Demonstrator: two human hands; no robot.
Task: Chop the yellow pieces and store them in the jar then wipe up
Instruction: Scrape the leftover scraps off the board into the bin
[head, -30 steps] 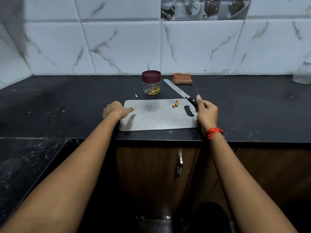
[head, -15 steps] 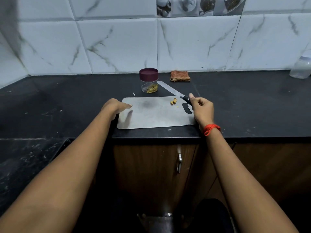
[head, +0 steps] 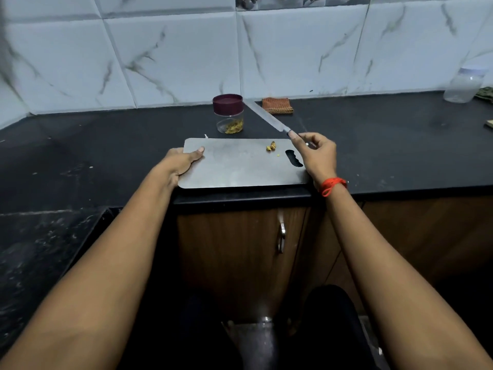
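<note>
The yellow pieces (head: pixel 271 146) are lying in a small heap on the cutting board (head: pixel 234 166), near its far edge and just left of the dark handle hole. One tiny yellow crumb (head: pixel 278 155) is sitting apart from them, a little closer to the person. The grey board is resting flat on the black counter (head: pixel 386 145), close to the front edge.

The right hand (head: pixel 316 154) is gripping the knife (head: pixel 266 117) at the right side of the board. Its fingers are curling round the handle, which is mostly hidden, and the index finger is stretching forward to the start of the blade. The blade is pointing away to the wall, and it is passing just right of the jar (head: pixel 229 114). I cannot tell if the blade is touching the counter. A red thread (head: pixel 332 185) is circling this wrist.

The left hand (head: pixel 181 162) is holding the left edge of the board. The thumb is pressing on top, and the other fingers are folding at the edge.

The jar is standing behind the board with its dark red lid on and some yellow bits inside. An orange cloth (head: pixel 277 105) is lying folded against the wall.
</note>
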